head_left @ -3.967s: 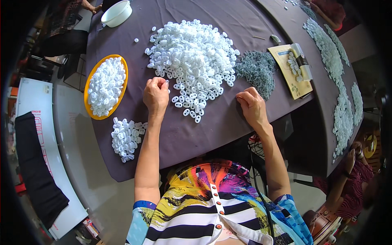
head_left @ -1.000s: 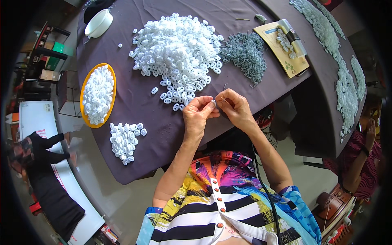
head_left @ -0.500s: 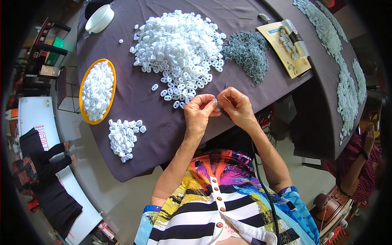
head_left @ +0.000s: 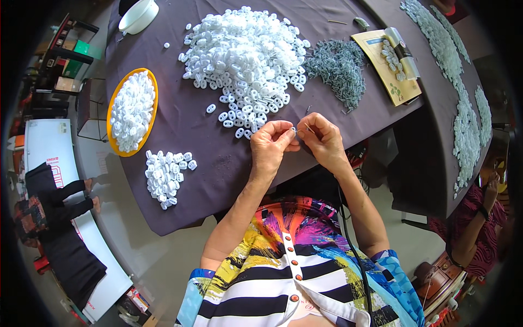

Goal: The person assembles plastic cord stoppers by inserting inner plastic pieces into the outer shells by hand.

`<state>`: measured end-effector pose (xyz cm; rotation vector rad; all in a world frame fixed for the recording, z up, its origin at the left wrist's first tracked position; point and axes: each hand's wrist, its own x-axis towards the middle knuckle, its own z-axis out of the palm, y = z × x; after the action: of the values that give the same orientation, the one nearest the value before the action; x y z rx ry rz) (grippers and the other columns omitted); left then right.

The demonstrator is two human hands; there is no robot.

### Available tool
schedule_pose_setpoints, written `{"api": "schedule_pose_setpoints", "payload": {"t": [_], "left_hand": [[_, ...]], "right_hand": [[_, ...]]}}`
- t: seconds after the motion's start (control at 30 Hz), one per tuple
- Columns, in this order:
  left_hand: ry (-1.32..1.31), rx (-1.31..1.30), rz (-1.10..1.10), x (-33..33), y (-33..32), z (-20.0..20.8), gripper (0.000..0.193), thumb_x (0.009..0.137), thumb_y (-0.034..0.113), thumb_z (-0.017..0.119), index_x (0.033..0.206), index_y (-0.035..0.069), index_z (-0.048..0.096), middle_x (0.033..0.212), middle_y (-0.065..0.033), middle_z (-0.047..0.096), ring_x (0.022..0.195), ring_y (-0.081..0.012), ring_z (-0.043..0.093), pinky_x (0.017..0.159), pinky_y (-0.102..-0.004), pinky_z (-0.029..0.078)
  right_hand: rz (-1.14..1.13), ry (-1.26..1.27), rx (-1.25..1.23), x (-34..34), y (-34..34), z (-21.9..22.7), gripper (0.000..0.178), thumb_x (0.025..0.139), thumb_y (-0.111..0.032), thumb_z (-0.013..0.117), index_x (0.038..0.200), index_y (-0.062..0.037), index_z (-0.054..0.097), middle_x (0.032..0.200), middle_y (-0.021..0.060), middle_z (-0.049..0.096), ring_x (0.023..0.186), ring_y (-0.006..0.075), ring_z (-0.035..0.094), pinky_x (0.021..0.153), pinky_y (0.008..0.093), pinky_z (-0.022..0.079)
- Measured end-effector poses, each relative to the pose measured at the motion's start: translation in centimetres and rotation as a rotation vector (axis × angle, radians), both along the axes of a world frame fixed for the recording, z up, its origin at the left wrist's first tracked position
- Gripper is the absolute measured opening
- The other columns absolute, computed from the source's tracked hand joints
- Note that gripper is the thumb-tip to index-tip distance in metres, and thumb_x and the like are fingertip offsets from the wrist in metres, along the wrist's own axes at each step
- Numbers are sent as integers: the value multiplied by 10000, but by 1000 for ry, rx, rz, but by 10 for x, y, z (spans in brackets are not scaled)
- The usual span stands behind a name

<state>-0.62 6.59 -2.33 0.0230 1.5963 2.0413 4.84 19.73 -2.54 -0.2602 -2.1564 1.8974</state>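
My left hand [head_left: 271, 146] is closed, pinching a small white oval plastic piece [head_left: 293, 129] between thumb and fingertips. Close beside it, my right hand [head_left: 327, 143] is closed on a thin stick [head_left: 309, 128], whose end shows above the fingers. The fingertips of both hands nearly meet at the white piece, at the table's front edge. Just beyond them lies a large heap of white oval two-holed pieces [head_left: 245, 54]. Right of that heap is a pile of tiny grey slender pieces [head_left: 340, 68], too small to name exactly.
A yellow-rimmed oval basket [head_left: 113, 139] full of white pieces stands left, with a smaller white pile [head_left: 163, 177] nearer me. A white bowl [head_left: 139, 17] is far left. Right are a yellow booklet [head_left: 395, 90] and a second table [head_left: 430, 65] bearing pale pieces. A person [head_left: 471, 240] sits lower right.
The view has shifted slightly, so the table things sit a little higher and further right. Both hands stay together at the small white piece, still pinching.
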Motion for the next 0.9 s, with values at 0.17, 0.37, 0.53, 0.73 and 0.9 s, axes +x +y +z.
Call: {"api": "schedule_pose_setpoints", "payload": {"t": [0.17,0.37,0.53,0.73,0.9], "left_hand": [[-10,5,-1,0,0,1,105,822,-13,597,926,-16,588,771,-61,620,605,-125,617,565,-256,555],[-1,-26,-2,1,0,-1,107,816,-11,605,922,-23,597,778,-65,623,602,-122,613,557,-257,555],[16,-67,-7,1,1,2,103,808,-8,616,908,-27,606,771,-64,625,591,-118,608,540,-260,554],[2,-82,-10,-1,1,3,92,802,-5,623,891,-25,613,763,-63,627,580,-115,605,526,-260,552],[16,-107,-9,0,2,4,101,800,-2,625,898,-24,613,762,-63,628,577,-117,605,528,-260,552]], "right_hand": [[11,22,26,0,1,-4,91,795,44,578,838,-25,538,710,-7,511,597,50,440,527,208,377],[6,24,24,1,-1,-1,92,796,52,574,827,-25,535,687,-18,507,583,39,426,509,202,367],[0,6,3,1,1,-1,95,797,59,568,815,-26,530,665,-33,513,579,22,421,499,193,361],[-7,-9,-6,0,1,-1,104,789,54,583,816,-26,523,644,-33,518,561,21,418,492,188,355],[-17,4,41,-1,0,4,111,786,46,594,818,-26,516,643,-22,529,564,26,440,493,194,366]]}}
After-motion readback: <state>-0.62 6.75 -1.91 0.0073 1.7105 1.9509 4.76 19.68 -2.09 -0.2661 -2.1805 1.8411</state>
